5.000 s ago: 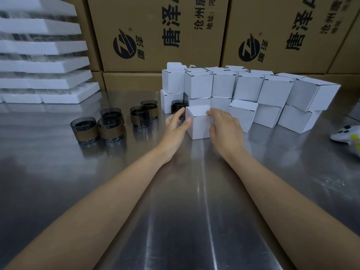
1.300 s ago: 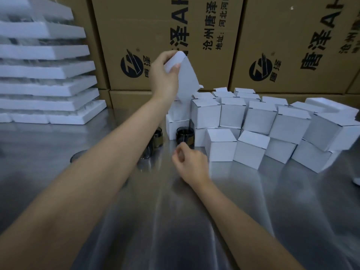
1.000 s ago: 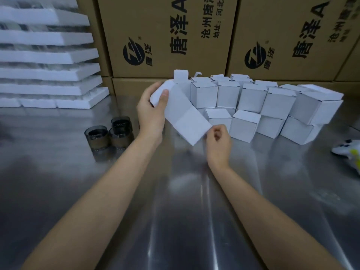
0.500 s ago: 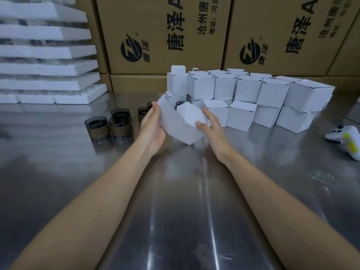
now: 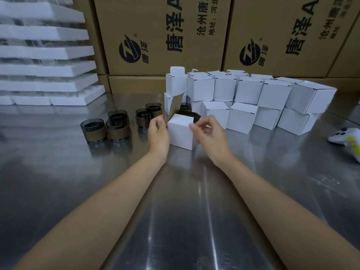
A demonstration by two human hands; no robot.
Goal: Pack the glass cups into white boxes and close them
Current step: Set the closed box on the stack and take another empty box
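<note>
Brown cartons [image 5: 161,36] (black print) wall off the shiny steel table [image 5: 175,211].

Brown cartons [image 5: 159,36] behind; foam trays [image 5: 44,69] stacked left (controller [image 5: 346,138] far right).

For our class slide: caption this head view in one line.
Left hand and right hand hold an open white box on the table; glass cups at left, closed boxes behind.

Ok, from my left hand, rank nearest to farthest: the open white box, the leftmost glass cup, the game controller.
1. open white box: right beside the left hand, on its right.
2. leftmost glass cup: further off, to the left.
3. game controller: farthest, far off to the right.
</note>
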